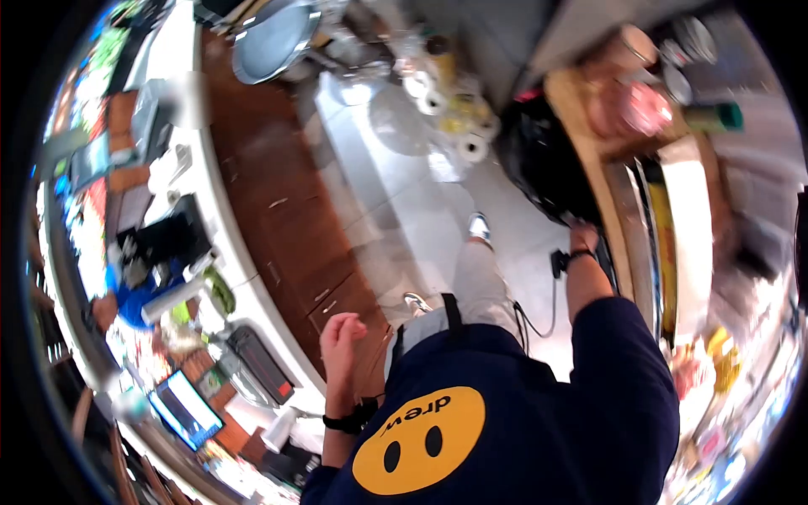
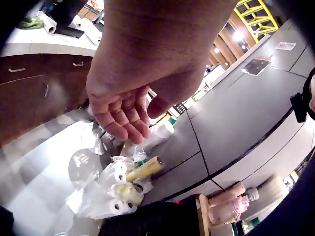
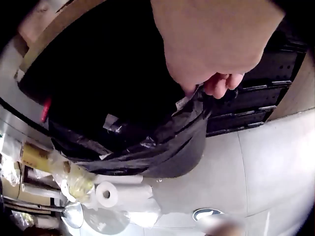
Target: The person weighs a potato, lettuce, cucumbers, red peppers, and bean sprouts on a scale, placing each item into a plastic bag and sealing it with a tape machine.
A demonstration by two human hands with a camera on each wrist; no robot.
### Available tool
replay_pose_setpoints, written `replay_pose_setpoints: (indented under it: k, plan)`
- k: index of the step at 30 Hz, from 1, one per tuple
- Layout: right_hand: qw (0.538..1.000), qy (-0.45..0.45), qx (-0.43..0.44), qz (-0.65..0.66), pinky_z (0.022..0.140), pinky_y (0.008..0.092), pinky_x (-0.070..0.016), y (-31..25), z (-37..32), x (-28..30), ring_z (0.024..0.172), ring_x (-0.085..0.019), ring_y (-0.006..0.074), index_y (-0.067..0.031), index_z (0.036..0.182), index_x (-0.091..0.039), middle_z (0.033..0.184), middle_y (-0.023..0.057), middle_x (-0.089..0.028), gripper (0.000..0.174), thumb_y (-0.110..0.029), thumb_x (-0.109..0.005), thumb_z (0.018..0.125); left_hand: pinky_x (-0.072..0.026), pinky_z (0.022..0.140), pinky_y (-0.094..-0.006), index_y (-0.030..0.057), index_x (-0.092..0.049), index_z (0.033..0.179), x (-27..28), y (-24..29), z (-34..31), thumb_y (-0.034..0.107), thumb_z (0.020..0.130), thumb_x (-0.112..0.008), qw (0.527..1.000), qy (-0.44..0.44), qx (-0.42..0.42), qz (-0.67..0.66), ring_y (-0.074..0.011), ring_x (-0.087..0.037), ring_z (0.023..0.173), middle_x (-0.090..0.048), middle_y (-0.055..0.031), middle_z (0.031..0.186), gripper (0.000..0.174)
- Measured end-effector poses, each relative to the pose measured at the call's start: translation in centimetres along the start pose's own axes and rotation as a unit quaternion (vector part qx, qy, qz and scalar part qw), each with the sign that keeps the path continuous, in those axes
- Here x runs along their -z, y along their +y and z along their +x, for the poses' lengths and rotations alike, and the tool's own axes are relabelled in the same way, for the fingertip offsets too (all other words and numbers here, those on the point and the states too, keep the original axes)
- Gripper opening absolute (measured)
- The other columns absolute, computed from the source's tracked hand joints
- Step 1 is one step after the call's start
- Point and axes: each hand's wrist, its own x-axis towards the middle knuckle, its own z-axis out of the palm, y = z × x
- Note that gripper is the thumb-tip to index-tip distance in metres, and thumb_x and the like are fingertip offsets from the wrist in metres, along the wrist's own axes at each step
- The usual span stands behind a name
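A trash bin lined with a black plastic bag stands beside the wooden shelf; in the head view the black bag bulges at its side. My right hand holds the bag's edge at the rim, fingers curled over it and thumb mostly hidden. In the head view this right hand is at the bin's near end. A few light scraps show on the dark bag. My left hand hangs in the air near the brown cabinets, holding nothing. Its fingers are loosely curled in the left wrist view, where the left hand fills the top.
Paper rolls in clear plastic stand on the floor beyond the bin. Brown cabinets under a white counter line the left. A wooden shelf bears a pink bundle. My shoe is on the tiled floor.
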Motion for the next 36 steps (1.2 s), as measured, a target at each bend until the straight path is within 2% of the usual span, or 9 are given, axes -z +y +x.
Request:
replay_pose_setpoints:
  k: [4, 5, 7, 10, 17, 19, 21, 30, 36]
  plan:
    - [0.952, -0.107, 0.066, -0.278, 0.079, 0.0478, -0.0549, 4.2, 5.4, -6.1, 0.106, -0.065, 0.0359, 0.0051, 0.127, -0.051, 0.114, 0.0298, -0.063, 0.058, -0.044, -0.047, 0.096, -0.0499, 0.071, -0.0231, 0.0014, -0.063, 0.102, 0.2, 0.0, -0.8, 0.013, 0.098, -0.054, 1.000, -0.009, 0.013, -0.026, -0.0098, -0.061, 0.075, -0.064, -0.0026, 0.082, 0.015]
    - [0.942, -0.088, 0.018, -0.324, 0.078, 0.0435, -0.0520, 0.6, 3.1, -4.5, 0.096, -0.065, 0.0391, 0.0159, 0.109, -0.060, 0.100, 0.0295, -0.066, 0.056, -0.037, -0.047, 0.094, -0.0491, 0.070, -0.0224, 0.0014, -0.062, 0.102, 0.5, 0.1, -1.0, 0.014, 0.099, -0.054, 1.000, -0.004, 0.014, -0.019, -0.0096, -0.061, 0.075, -0.064, -0.0025, 0.082, 0.015]
    - [0.623, 0.007, 0.314, -0.717, 0.043, 0.0495, -0.0531, 5.3, 6.2, -9.6, 0.059, -0.068, 0.0338, -0.0021, 0.106, -0.069, 0.090, 0.0153, -0.072, 0.029, -0.018, -0.050, 0.091, -0.0502, 0.074, -0.0231, 0.0018, -0.062, 0.102, 1.7, -1.7, -1.1, 0.013, 0.099, -0.053, 0.999, -0.012, 0.012, -0.038, -0.0098, -0.061, 0.079, -0.064, -0.0029, 0.085, 0.016]
    - [0.816, -0.080, 0.220, -0.528, 0.046, 0.0468, -0.0536, 1.0, 4.4, -3.9, 0.061, -0.067, 0.0348, -0.0009, 0.100, -0.067, 0.086, 0.0178, -0.070, 0.027, -0.021, -0.050, 0.092, -0.0501, 0.073, -0.0237, 0.0017, -0.062, 0.101, 3.8, -3.4, -1.7, 0.013, 0.099, -0.052, 0.998, 0.003, 0.002, -0.055, -0.0100, -0.061, 0.078, -0.064, -0.0031, 0.085, 0.015]
    - [0.800, 0.056, 0.378, -0.462, 0.054, 0.0404, -0.0546, -4.3, 2.2, -4.3, 0.066, -0.066, 0.0371, 0.0019, 0.086, -0.060, 0.078, 0.0238, -0.066, 0.033, -0.028, -0.049, 0.094, -0.0495, 0.073, -0.0248, 0.0011, -0.061, 0.103, 11.5, -6.9, -6.7, 0.012, 0.098, -0.052, 0.993, 0.061, -0.022, -0.096, -0.0110, -0.061, 0.079, -0.064, -0.0035, 0.085, 0.015]
    - [0.954, 0.075, 0.215, -0.196, 0.064, 0.0427, -0.0572, -12.6, -6.0, -3.4, 0.077, -0.068, 0.0400, 0.0045, 0.106, -0.054, 0.088, 0.0263, -0.067, 0.037, -0.030, -0.055, 0.092, -0.0493, 0.074, -0.0247, 0.0009, -0.061, 0.103, 14.7, -8.8, -8.6, 0.013, 0.099, -0.051, 0.987, 0.087, -0.039, -0.127, -0.0110, -0.061, 0.079, -0.064, -0.0036, 0.086, 0.016]
    - [0.984, 0.018, 0.171, -0.034, 0.081, 0.0483, -0.0545, -19.2, -11.8, -3.9, 0.095, -0.065, 0.0449, 0.0072, 0.126, -0.041, 0.103, 0.0301, -0.065, 0.059, -0.033, -0.062, 0.088, -0.0494, 0.073, -0.0247, 0.0004, -0.061, 0.103, 18.1, -11.3, -10.7, 0.012, 0.099, -0.051, 0.978, 0.108, -0.051, -0.170, -0.0112, -0.061, 0.079, -0.064, -0.0038, 0.086, 0.016]
    - [0.814, -0.374, 0.443, 0.034, 0.075, 0.0432, -0.0528, -42.4, -42.6, -11.2, 0.084, -0.067, 0.0375, 0.0002, 0.129, -0.048, 0.088, 0.0238, -0.069, 0.055, -0.031, -0.064, 0.087, -0.0493, 0.071, -0.0256, 0.0003, -0.061, 0.102, 33.0, -24.9, -19.0, 0.013, 0.098, -0.052, 0.919, 0.256, -0.090, -0.285, -0.0119, -0.060, 0.076, -0.063, -0.0048, 0.083, 0.016]
    - [0.589, -0.334, 0.730, -0.093, 0.081, 0.0417, -0.0516, -53.9, -65.4, -13.6, 0.091, -0.066, 0.0340, -0.0020, 0.124, -0.054, 0.100, 0.0208, -0.068, 0.052, -0.036, -0.066, 0.087, -0.0498, 0.070, -0.0265, -0.0005, -0.061, 0.100, 37.8, -30.7, -21.3, 0.013, 0.098, -0.052, 0.871, 0.334, -0.084, -0.351, -0.0127, -0.060, 0.075, -0.063, -0.0056, 0.082, 0.017]
